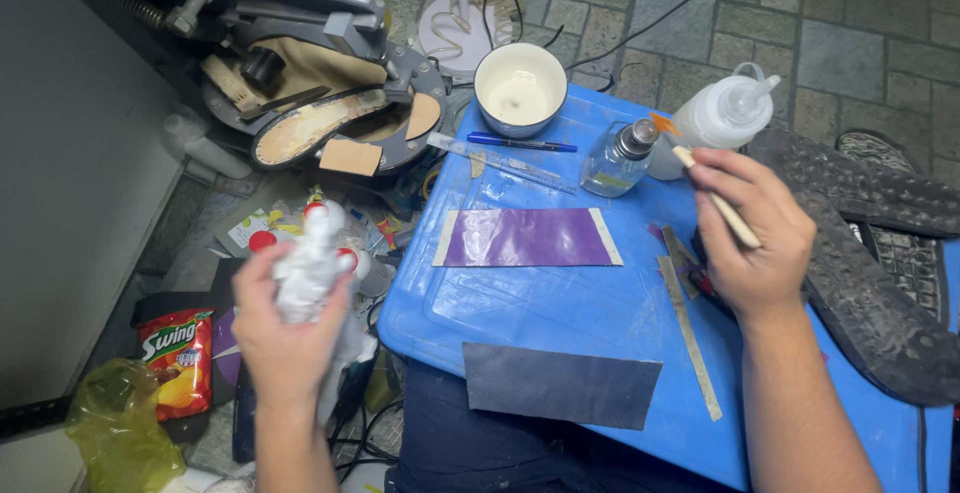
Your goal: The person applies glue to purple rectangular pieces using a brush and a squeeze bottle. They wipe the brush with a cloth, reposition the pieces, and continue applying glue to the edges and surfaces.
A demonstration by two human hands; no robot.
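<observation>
The blue plastic lid (560, 303) fills the centre of the frame and serves as the work surface. Across the right edge lie two dark shoe soles (880, 253), tread up, one overlapping the other. Upper left, a grey press machine (300, 63) sits on the paved floor with a tan insole shape on it. On the blue surface, a dark grey sheet (560, 385) hangs over the near edge, and just above it, centre frame, a purple strip (527, 237) lies flat with pale ends. At top centre stands a white bowl (520, 88), with a clear squeeze bottle (725, 113) and a small glass bottle (620, 158) to its right. Now the hands: the left hand (290, 328), lower left and off the blue surface, is closed around a crumpled white cloth (305, 268) (blurred, so no finer detail). The right hand (755, 238), right of centre, grips a pale wooden brush handle (720, 203), its orange tip up by the squeeze bottle.
</observation>
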